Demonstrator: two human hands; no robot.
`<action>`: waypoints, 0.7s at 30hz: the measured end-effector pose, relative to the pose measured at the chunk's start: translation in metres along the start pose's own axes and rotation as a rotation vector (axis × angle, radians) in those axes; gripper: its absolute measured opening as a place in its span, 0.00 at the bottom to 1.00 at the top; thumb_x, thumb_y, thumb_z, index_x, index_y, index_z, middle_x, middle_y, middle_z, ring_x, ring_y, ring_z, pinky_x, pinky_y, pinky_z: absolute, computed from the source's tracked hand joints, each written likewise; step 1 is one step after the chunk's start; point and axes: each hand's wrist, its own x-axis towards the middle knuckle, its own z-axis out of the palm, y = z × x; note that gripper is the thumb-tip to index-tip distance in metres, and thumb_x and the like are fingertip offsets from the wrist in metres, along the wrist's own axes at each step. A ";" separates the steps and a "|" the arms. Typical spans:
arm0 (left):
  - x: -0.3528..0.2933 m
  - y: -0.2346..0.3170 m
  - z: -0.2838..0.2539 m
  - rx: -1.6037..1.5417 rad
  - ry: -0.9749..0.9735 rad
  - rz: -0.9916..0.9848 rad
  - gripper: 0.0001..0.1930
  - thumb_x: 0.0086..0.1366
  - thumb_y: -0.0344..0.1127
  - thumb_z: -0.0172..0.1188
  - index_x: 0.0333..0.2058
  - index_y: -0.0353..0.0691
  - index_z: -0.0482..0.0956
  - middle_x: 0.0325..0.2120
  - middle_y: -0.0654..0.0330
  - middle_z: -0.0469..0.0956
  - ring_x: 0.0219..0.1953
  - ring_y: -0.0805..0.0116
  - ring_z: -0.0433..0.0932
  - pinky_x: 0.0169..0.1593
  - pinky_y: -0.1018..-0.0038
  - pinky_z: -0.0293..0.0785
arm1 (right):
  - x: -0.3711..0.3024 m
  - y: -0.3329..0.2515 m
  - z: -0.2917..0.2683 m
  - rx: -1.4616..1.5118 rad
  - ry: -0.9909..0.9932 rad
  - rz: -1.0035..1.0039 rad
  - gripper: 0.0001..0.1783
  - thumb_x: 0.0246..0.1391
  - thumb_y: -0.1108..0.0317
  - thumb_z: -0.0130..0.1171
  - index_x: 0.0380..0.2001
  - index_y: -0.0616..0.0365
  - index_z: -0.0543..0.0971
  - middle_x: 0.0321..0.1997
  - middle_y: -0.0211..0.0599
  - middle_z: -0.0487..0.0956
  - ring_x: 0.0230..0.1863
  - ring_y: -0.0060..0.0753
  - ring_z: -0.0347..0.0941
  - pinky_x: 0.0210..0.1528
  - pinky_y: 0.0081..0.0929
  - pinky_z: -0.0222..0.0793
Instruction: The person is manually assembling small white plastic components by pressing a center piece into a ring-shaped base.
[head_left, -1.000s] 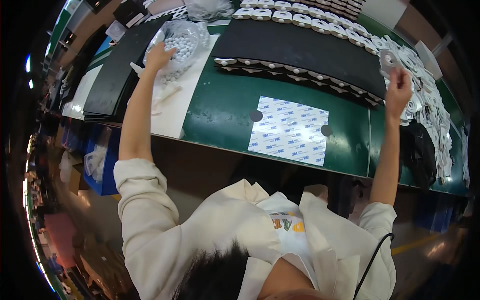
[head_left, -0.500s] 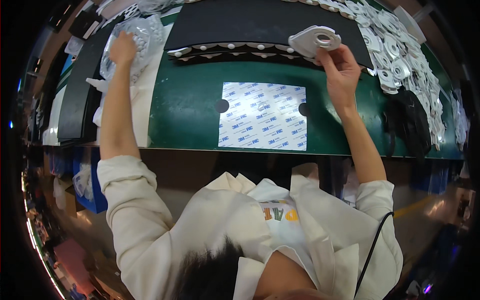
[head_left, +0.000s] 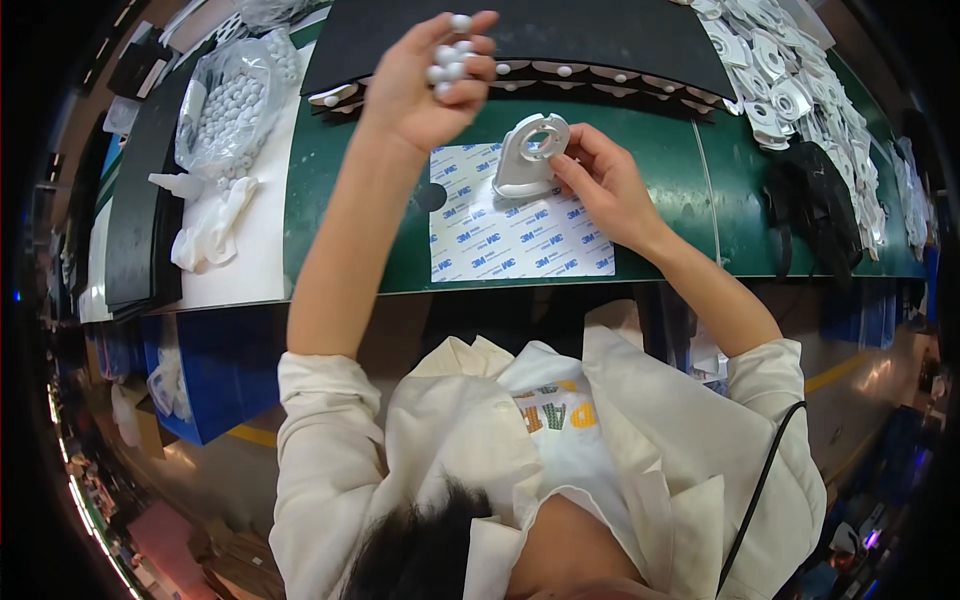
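Bright, even overhead light; bench (head_left: 350,180) sharp, glare on the bag (head_left: 235,95) left of the left hand (head_left: 425,85); edges bend, dark rim.

Left forearm raised far and steep, left hand (head_left: 425,85) cupped palm-up, fingers curled in a loose grip. Right arm bent at the elbow, reaching far; right hand (head_left: 605,185) lower, thumb and fingertips pinched closed, wrist angled leftward.

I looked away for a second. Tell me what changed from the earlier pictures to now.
The left hand left the clear bag of beads and came back holding several small white beads. The right hand carried the white ring part from the far right down over the adhesive sheet. Bag and sheet stayed put.
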 end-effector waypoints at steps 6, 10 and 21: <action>0.009 -0.033 0.002 0.120 0.077 0.110 0.21 0.59 0.33 0.51 0.51 0.35 0.65 0.31 0.60 0.68 0.24 0.78 0.63 0.14 0.87 0.53 | 0.000 0.001 0.002 -0.063 -0.028 -0.005 0.08 0.57 0.72 0.49 0.40 0.61 0.70 0.33 0.27 0.73 0.32 0.12 0.66 0.34 0.12 0.63; 0.003 -0.032 0.001 0.207 0.163 0.239 0.19 0.55 0.32 0.57 0.47 0.34 0.70 0.29 0.60 0.68 0.21 0.78 0.64 0.14 0.88 0.53 | -0.003 0.000 0.002 -0.158 -0.064 -0.026 0.07 0.56 0.72 0.49 0.39 0.61 0.70 0.33 0.28 0.73 0.33 0.13 0.67 0.35 0.13 0.64; 0.006 -0.030 -0.004 0.193 0.186 0.263 0.17 0.54 0.34 0.62 0.42 0.36 0.72 0.31 0.59 0.71 0.15 0.83 0.58 0.13 0.88 0.48 | -0.002 -0.003 0.002 -0.131 0.026 -0.048 0.08 0.56 0.74 0.49 0.40 0.60 0.69 0.33 0.29 0.71 0.30 0.13 0.64 0.32 0.13 0.63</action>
